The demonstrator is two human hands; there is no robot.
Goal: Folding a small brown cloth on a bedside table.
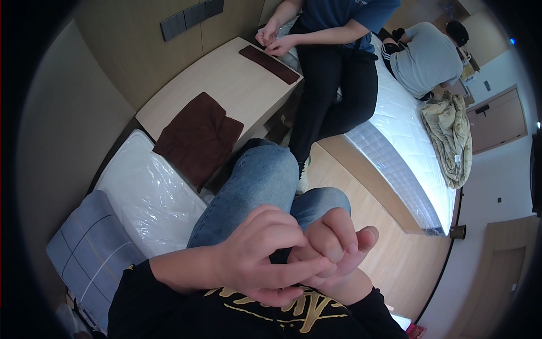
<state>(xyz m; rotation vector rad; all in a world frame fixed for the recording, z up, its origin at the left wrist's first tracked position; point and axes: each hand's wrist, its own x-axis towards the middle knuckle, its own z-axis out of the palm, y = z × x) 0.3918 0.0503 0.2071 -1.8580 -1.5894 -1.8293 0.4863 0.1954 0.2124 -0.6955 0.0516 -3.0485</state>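
Observation:
My left hand (259, 254) and my right hand (333, 243) meet in front of my chest, above my lap. The fingers of my left hand bend toward the right one, and one fingertip presses against the curled right fingers. My right hand is closed in a pinch, its thumb and fingers drawn together. Whatever lies between the fingertips is too small or hidden to make out. Beyond my knees (254, 186), a folded dark brown cloth (200, 133) hangs over the near edge of a pale wooden tabletop (186, 79).
A brown strip (270, 65) lies at the tabletop's far end, beside a seated person's hands (276, 42). Plastic-wrapped mattresses (147, 198) flank me; a blue checked cloth (93, 243) is at left. Another person (426, 59) sits on the right bed (389, 124) near a crumpled olive cover (449, 138).

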